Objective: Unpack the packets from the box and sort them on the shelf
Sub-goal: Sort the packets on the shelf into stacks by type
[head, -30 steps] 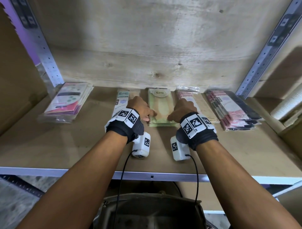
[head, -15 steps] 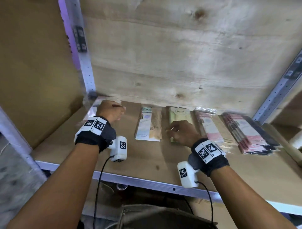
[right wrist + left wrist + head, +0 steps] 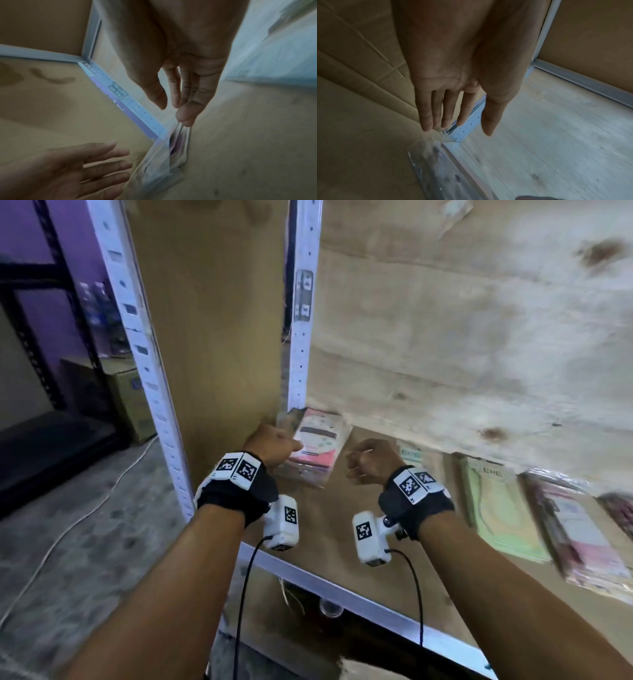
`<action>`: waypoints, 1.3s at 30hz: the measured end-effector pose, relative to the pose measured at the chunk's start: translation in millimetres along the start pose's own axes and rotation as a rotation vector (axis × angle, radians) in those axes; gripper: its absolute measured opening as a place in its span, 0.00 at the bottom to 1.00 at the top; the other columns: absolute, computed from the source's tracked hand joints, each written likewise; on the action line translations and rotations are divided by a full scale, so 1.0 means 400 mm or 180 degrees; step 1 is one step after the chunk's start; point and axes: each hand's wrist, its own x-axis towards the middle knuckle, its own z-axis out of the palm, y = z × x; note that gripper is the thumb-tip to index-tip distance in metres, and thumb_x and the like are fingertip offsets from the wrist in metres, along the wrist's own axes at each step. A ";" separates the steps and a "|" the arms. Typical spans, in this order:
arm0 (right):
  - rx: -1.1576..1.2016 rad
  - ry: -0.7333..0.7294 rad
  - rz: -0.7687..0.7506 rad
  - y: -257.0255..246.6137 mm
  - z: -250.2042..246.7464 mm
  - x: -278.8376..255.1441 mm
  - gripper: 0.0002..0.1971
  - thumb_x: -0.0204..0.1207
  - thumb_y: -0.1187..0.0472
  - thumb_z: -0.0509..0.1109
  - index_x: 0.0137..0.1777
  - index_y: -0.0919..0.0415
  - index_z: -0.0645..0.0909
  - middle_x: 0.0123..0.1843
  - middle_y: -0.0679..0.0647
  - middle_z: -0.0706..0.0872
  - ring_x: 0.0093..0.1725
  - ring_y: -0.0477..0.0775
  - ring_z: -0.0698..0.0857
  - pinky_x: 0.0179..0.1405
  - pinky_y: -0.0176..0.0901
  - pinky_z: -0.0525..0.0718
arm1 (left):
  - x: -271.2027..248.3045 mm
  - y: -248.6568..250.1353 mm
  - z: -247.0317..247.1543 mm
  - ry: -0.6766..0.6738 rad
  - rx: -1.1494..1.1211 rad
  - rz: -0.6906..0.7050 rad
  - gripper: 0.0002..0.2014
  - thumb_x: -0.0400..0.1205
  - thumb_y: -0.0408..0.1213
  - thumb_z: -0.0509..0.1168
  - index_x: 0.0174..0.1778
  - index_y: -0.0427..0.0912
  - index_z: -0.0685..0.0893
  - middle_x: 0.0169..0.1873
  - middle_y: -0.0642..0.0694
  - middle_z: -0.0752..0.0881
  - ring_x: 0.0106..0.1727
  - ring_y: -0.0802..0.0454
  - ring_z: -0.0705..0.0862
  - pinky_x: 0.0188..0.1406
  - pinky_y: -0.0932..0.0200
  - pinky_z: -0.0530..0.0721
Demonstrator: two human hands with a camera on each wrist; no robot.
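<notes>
Plastic-wrapped pink packets (image 3: 317,448) lie in the shelf (image 3: 342,529) corner, and we bring both hands, left (image 3: 270,445) and right (image 3: 368,462), with straight fingers and holding nothing, to square them.

Head view looks down onto the shelf (image 3: 349,529); wrist views close, sharing its corner

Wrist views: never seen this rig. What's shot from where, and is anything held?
No robot here: a person wears one camera on the head and one on each wrist. The head view looks down at both arms over a wooden shelf. Each wrist view looks along the palm to the fingers. The left hand and the right hand both have straight fingers and hold nothing. On the shelf lie packets: a pink stack in the back left corner, between the hands, then a green packet and more pink ones to the right.
</notes>
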 end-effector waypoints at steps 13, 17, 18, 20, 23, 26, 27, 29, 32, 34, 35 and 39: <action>-0.0034 0.0319 0.0078 0.042 0.046 0.053 0.11 0.74 0.73 0.76 0.55 0.72 0.80 0.28 0.60 0.78 0.19 0.53 0.75 0.14 0.33 0.74 | 0.024 -0.008 0.040 -0.0159 -0.0052 0.0485 0.09 0.80 0.29 0.65 0.42 0.49 0.81 0.29 0.55 0.84 0.28 0.55 0.82 0.21 0.71 0.78; 0.0385 0.0102 0.0013 0.048 -0.007 0.000 0.23 0.77 0.77 0.71 0.70 0.71 0.71 0.39 0.64 0.81 0.26 0.53 0.74 0.19 0.39 0.70 | -0.002 0.002 0.031 -0.0525 0.0210 0.0767 0.14 0.81 0.15 0.56 0.58 0.32 0.74 0.32 0.35 0.82 0.18 0.51 0.82 0.19 0.64 0.80; 0.0490 0.0069 -0.0047 0.048 -0.026 -0.017 0.23 0.77 0.78 0.70 0.71 0.67 0.71 0.40 0.64 0.82 0.27 0.53 0.74 0.19 0.38 0.68 | -0.006 0.010 0.030 -0.0608 0.0350 0.0858 0.16 0.81 0.14 0.56 0.61 0.31 0.74 0.35 0.36 0.83 0.20 0.53 0.84 0.18 0.67 0.81; 0.0672 0.0040 -0.0141 0.044 -0.067 -0.054 0.21 0.78 0.76 0.69 0.69 0.63 0.74 0.42 0.63 0.82 0.27 0.52 0.74 0.18 0.37 0.64 | -0.016 0.035 0.038 -0.0635 0.0488 0.0702 0.19 0.79 0.17 0.62 0.66 0.34 0.80 0.47 0.42 0.86 0.38 0.55 0.86 0.30 0.73 0.81; 0.1071 -0.0078 -0.0140 0.032 -0.136 -0.110 0.12 0.79 0.72 0.69 0.61 0.66 0.79 0.38 0.61 0.79 0.27 0.50 0.75 0.16 0.35 0.63 | -0.047 0.075 0.063 -0.0588 0.0770 0.0850 0.23 0.77 0.25 0.70 0.69 0.41 0.83 0.64 0.42 0.83 0.61 0.48 0.82 0.53 0.67 0.78; 0.1408 -0.0116 -0.0010 0.022 -0.206 -0.167 0.09 0.82 0.68 0.67 0.60 0.67 0.78 0.34 0.58 0.83 0.26 0.48 0.74 0.13 0.32 0.64 | -0.073 0.127 0.082 -0.0425 0.0536 0.1096 0.14 0.77 0.30 0.73 0.59 0.40 0.89 0.62 0.45 0.87 0.64 0.48 0.83 0.64 0.59 0.78; 0.1477 -0.0147 0.0027 0.020 -0.230 -0.188 0.08 0.83 0.66 0.65 0.60 0.67 0.78 0.35 0.58 0.85 0.27 0.48 0.73 0.13 0.31 0.65 | -0.081 0.146 0.086 -0.0354 0.0388 0.1175 0.09 0.77 0.33 0.74 0.53 0.41 0.90 0.56 0.46 0.89 0.59 0.49 0.85 0.60 0.59 0.79; 0.1656 -0.0204 0.0069 0.017 -0.277 -0.227 0.08 0.85 0.61 0.63 0.58 0.64 0.79 0.40 0.59 0.88 0.28 0.48 0.73 0.13 0.31 0.65 | -0.100 0.185 0.096 -0.0132 0.0207 0.1429 0.02 0.77 0.39 0.75 0.42 0.49 0.88 0.45 0.52 0.89 0.52 0.52 0.86 0.50 0.62 0.76; 0.1973 -0.0112 0.0006 0.015 -0.352 -0.281 0.12 0.84 0.50 0.66 0.50 0.59 0.76 0.43 0.60 0.92 0.24 0.48 0.74 0.12 0.31 0.63 | -0.131 0.236 0.132 0.0007 -0.0136 0.1873 0.01 0.79 0.40 0.73 0.42 0.50 0.88 0.42 0.54 0.91 0.49 0.52 0.89 0.52 0.56 0.83; 0.2116 -0.0030 -0.0132 0.020 -0.398 -0.309 0.18 0.83 0.44 0.65 0.41 0.58 0.72 0.48 0.62 0.92 0.22 0.49 0.74 0.12 0.31 0.62 | -0.151 0.267 0.162 0.0099 -0.0323 0.2124 0.03 0.80 0.40 0.72 0.43 0.46 0.89 0.42 0.50 0.92 0.46 0.50 0.89 0.51 0.53 0.84; 0.2165 0.0022 -0.0201 0.026 -0.419 -0.322 0.19 0.84 0.43 0.63 0.39 0.57 0.72 0.50 0.64 0.91 0.22 0.50 0.75 0.13 0.31 0.62 | -0.158 0.280 0.177 0.0120 -0.0398 0.2196 0.04 0.80 0.40 0.72 0.43 0.44 0.89 0.41 0.49 0.92 0.44 0.50 0.89 0.49 0.52 0.84; 0.1837 0.0363 -0.0277 0.073 -0.471 -0.362 0.12 0.84 0.53 0.64 0.40 0.57 0.78 0.39 0.60 0.89 0.27 0.52 0.74 0.19 0.35 0.69 | -0.185 0.310 0.241 -0.0171 -0.0685 0.2239 0.04 0.80 0.38 0.73 0.41 0.42 0.89 0.35 0.50 0.91 0.36 0.54 0.86 0.42 0.58 0.82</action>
